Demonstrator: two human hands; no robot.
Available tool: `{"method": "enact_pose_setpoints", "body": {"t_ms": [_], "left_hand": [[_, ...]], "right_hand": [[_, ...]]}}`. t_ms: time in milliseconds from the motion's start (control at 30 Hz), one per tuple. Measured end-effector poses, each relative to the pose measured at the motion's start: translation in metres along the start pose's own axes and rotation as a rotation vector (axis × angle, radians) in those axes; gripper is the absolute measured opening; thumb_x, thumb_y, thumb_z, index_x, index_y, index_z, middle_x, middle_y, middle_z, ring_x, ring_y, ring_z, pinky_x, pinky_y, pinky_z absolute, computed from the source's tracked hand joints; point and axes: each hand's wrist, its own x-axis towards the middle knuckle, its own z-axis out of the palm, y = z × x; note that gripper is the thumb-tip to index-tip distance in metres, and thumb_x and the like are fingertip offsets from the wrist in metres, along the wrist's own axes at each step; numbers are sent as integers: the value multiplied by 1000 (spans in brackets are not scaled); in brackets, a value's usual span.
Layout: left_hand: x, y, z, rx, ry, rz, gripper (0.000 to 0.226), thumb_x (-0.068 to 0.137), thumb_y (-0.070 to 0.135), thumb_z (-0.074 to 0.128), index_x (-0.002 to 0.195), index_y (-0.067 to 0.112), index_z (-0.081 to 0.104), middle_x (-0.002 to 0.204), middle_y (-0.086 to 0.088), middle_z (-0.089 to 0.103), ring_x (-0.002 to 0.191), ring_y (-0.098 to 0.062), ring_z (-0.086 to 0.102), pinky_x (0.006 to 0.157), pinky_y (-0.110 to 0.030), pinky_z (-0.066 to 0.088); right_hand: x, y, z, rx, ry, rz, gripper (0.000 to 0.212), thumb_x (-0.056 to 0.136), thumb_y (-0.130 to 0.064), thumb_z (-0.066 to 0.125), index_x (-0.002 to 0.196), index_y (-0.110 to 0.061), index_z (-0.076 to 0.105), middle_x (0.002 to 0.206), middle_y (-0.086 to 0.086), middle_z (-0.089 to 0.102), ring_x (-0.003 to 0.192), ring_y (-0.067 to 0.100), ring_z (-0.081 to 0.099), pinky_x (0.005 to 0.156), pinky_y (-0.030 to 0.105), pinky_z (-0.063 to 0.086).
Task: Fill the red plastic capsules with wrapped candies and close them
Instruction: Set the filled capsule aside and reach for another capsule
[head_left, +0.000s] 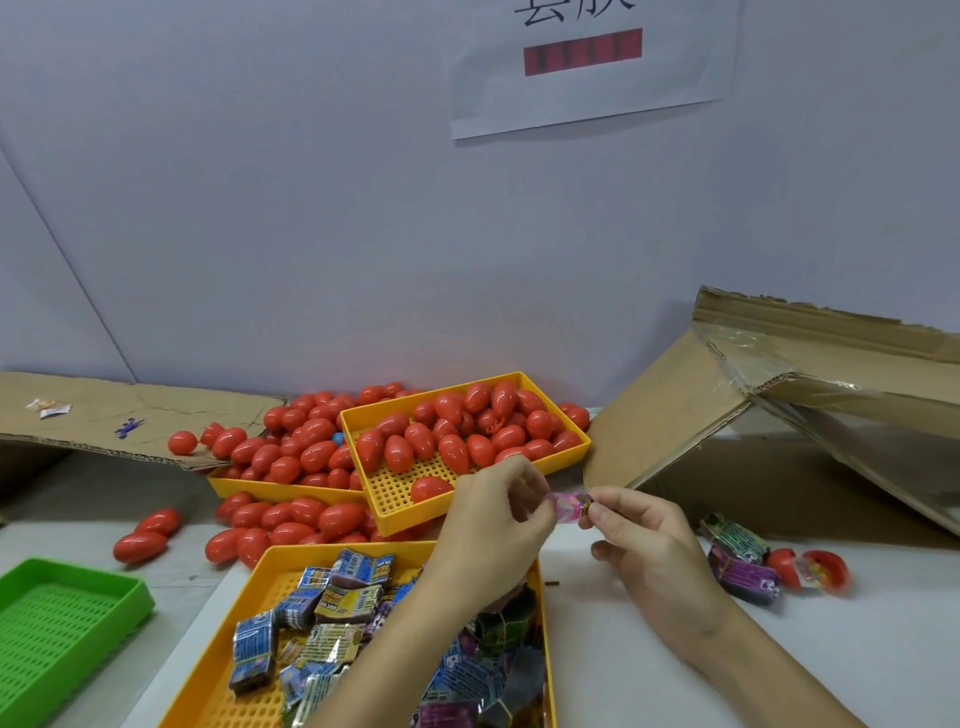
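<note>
Two hands, left hand (496, 512) and right hand (641, 530), pinch opposite ends of one candy (568, 506), long axis horizontal; open capsule (823, 570) lies lower right.

I see two forearms coming into my view from the bottom edge, both bare all the way down, with no sleeve cuff in sight. The left hand (493, 525) wears nothing: no glove, ring or band that I can make out. The right hand (641, 540) is the same, wrist uncovered, fingernails short and plain.
</note>
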Motion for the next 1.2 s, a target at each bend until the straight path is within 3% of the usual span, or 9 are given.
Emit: {"method": "enact_pose_setpoints", "body": {"t_ms": [133, 233, 400, 567, 667, 833, 933, 1067, 1200], "left_hand": [[-2, 4, 2, 45, 9, 82, 8, 90, 12, 64, 91, 20, 65, 71, 12, 61, 69, -2, 58, 56, -12, 42], [0, 7, -1, -96, -5, -66, 10, 89, 10, 62, 86, 17, 67, 70, 8, 66, 65, -5, 61, 55, -17, 47], [2, 8, -9, -399, -111, -294, 11, 92, 10, 60, 89, 20, 62, 66, 4, 67, 53, -1, 57, 48, -17, 43], [2, 5, -14, -452, -143, -219, 22, 86, 11, 74, 76, 23, 58, 84, -9, 70, 54, -3, 52, 50, -21, 45], [3, 6, -17, -469, -154, -158, 19, 86, 15, 75, 74, 25, 64, 82, -1, 71, 56, -1, 55, 52, -18, 44], [3, 9, -16, -380, -181, -81, 17, 92, 8, 65, 87, 23, 73, 68, 17, 62, 62, 0, 51, 57, -12, 42], [4, 10, -15, -283, -194, -51, 17, 95, 15, 60, 95, 22, 75, 75, 15, 65, 66, 1, 53, 59, -12, 42], [3, 6, -20, -197, -237, 18, 12, 93, 20, 64, 90, 26, 74, 88, 7, 68, 84, -10, 61, 76, -28, 53], [5, 2, -25, -189, -261, 58, 8, 92, 24, 66, 89, 25, 73, 88, 8, 69, 84, -8, 61, 77, -24, 52]], "right_hand": [[-1, -3, 1, -9, -23, -2, 28, 81, -9, 63, 104, 5, 69, 84, 13, 63, 81, 18, 55, 67, 28, 43], [-4, -6, 3, 6, -64, 1, 35, 71, -16, 67, 98, 6, 72, 85, 15, 62, 78, 17, 53, 66, 29, 42], [-6, -6, 6, 95, -179, 76, 20, 75, -17, 67, 84, -2, 77, 65, 9, 51, 64, 13, 47, 63, 29, 39], [-6, -8, 9, 367, -121, 159, 25, 70, -18, 72, 80, 2, 61, 57, 4, 37, 56, 14, 38, 58, 28, 35], [-6, -11, 11, 429, -74, 160, 22, 69, -23, 72, 68, -6, 59, 59, 3, 36, 55, 13, 36, 61, 30, 30], [-7, -12, 13, 450, -51, 167, 18, 68, -26, 75, 63, -12, 63, 58, 1, 34, 56, 12, 34, 59, 29, 28], [-6, -11, 15, 423, -47, 165, 16, 72, -26, 72, 64, -13, 67, 58, 0, 33, 55, 12, 33, 59, 29, 27], [-5, -10, 14, 413, -16, 153, 16, 69, -27, 74, 65, -13, 67, 58, 0, 34, 54, 10, 34, 55, 27, 28], [-4, -9, 14, 414, -5, 146, 22, 67, -28, 76, 66, -13, 60, 59, 1, 34, 55, 10, 34, 55, 28, 27]]}}
